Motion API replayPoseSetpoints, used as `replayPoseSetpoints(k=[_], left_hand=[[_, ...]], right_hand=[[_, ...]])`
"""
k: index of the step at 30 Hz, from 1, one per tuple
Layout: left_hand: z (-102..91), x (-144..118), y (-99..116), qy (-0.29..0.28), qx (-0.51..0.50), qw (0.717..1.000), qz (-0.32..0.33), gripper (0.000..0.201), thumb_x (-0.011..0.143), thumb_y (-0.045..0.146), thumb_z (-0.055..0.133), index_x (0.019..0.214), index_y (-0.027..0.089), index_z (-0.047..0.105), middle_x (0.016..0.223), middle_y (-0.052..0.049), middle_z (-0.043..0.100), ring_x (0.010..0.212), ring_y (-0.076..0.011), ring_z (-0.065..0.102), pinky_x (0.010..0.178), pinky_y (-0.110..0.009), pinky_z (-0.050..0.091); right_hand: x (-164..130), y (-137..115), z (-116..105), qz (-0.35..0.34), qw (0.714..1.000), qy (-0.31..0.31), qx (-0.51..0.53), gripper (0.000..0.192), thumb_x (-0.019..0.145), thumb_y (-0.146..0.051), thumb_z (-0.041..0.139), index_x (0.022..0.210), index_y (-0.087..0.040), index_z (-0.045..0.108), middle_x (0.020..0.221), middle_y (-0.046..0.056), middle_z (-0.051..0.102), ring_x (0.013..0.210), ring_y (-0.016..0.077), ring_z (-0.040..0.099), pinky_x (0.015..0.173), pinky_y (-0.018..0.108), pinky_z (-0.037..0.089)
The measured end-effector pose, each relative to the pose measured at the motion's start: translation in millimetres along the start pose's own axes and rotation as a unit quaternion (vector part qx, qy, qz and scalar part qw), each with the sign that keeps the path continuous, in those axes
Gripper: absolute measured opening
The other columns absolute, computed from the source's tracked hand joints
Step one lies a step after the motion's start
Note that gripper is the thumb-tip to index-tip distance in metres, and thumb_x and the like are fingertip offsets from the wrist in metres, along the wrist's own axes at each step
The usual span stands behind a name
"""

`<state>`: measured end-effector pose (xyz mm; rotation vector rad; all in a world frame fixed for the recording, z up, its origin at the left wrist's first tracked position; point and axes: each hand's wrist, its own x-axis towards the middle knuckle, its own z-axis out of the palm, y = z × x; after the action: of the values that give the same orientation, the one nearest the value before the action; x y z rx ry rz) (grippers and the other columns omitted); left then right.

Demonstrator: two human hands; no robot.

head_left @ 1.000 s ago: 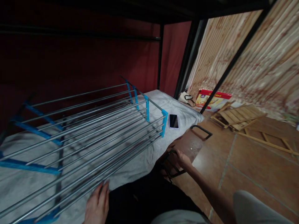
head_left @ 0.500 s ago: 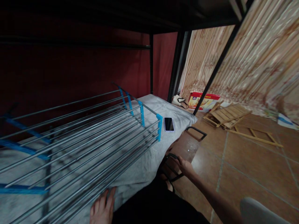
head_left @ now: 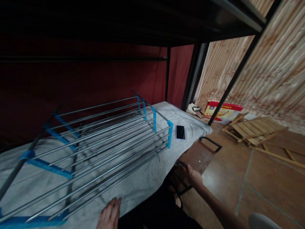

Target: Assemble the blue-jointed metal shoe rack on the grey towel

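A folded drying rack (head_left: 100,133) of grey metal rods with blue plastic joints lies flat on a white sheet (head_left: 143,178) covering a lower bunk. My left hand (head_left: 109,216) rests flat on the sheet at the near edge, fingers apart, just in front of the rack's nearest rods. My right hand (head_left: 194,176) is lower, beside the bed, closed around a black metal frame (head_left: 178,181) that stands on the floor. A dark phone (head_left: 180,132) lies on the sheet just past the rack's far end.
The upper bunk's black frame (head_left: 214,19) hangs low overhead, its posts (head_left: 195,76) at the bed's far end. A folded wooden slat rack (head_left: 254,127), a red box (head_left: 222,111) and a small bag (head_left: 194,109) lie on the brown tiled floor (head_left: 262,184) by a patterned curtain.
The view has swung slightly right and up. My left hand slid a little right along the sheet's edge. My right hand keeps its hold on the black frame.
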<state>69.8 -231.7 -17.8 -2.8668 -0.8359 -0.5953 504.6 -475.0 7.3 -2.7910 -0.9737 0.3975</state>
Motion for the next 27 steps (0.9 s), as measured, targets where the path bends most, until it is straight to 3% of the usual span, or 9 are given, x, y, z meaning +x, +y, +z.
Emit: replayPoseSetpoints(k=[4,9,13,17,21,27], left_hand=[[2.9,8.4,14.8,-0.012,0.010,0.999,-0.047,0.048,0.089,0.012,0.039,0.126,0.025,0.068,0.119,-0.006,0.070,0.103,-0.0208,0.066,0.090,-0.035,0.053],[4.9,18.3,28.3,-0.101,-0.049,0.989,-0.095,0.046,0.094,0.025,0.037,0.132,0.027,0.063,0.123,-0.004,0.071,0.109,-0.0219,0.067,0.096,-0.039,0.054],[9.9,27.7,31.4,-0.167,-0.132,0.956,-0.200,0.048,0.093,0.036,0.035,0.128,0.024,0.066,0.127,-0.004,0.069,0.117,-0.0210,0.064,0.105,-0.037,0.049],[14.1,33.5,25.7,-0.226,-0.153,0.915,-0.297,0.046,0.087,0.035,0.042,0.120,0.018,0.070,0.125,-0.006,0.069,0.122,-0.0234,0.061,0.111,-0.036,0.043],[11.1,30.6,23.7,-0.269,-0.153,0.904,-0.296,0.043,0.080,0.030,0.049,0.115,0.022,0.072,0.127,-0.005,0.068,0.127,-0.0245,0.057,0.111,-0.036,0.041],[-1.2,36.7,36.8,-0.243,-0.148,0.915,-0.287,0.043,0.078,0.036,0.051,0.114,0.024,0.071,0.128,-0.005,0.068,0.132,-0.0265,0.052,0.116,-0.041,0.036]], right_hand=[[-3.6,1.6,-1.2,0.002,1.000,-0.008,-0.004,0.032,0.102,-0.039,0.028,0.116,-0.022,0.052,0.110,0.011,0.072,0.094,0.0272,0.073,0.072,0.033,0.050],[-4.1,1.9,-3.5,0.002,0.999,-0.025,0.035,0.032,0.101,-0.040,0.031,0.117,-0.023,0.053,0.112,0.011,0.072,0.099,0.0291,0.072,0.078,0.037,0.052],[-2.6,3.5,-3.0,0.013,0.998,-0.050,0.036,0.037,0.101,-0.039,0.029,0.121,-0.020,0.053,0.113,0.013,0.072,0.101,0.0285,0.071,0.083,0.039,0.052],[-3.1,7.9,2.7,0.006,0.999,-0.048,0.024,0.041,0.102,-0.034,0.028,0.132,-0.016,0.050,0.121,0.016,0.068,0.107,0.0276,0.069,0.088,0.037,0.051],[-2.7,12.7,9.2,-0.005,0.998,-0.049,0.032,0.044,0.101,-0.035,0.027,0.137,-0.016,0.046,0.129,0.016,0.065,0.112,0.0284,0.067,0.092,0.039,0.050],[-0.3,12.6,4.0,0.001,0.995,-0.077,0.062,0.039,0.100,-0.039,0.029,0.126,-0.020,0.051,0.121,0.014,0.069,0.107,0.0286,0.069,0.088,0.040,0.051]])
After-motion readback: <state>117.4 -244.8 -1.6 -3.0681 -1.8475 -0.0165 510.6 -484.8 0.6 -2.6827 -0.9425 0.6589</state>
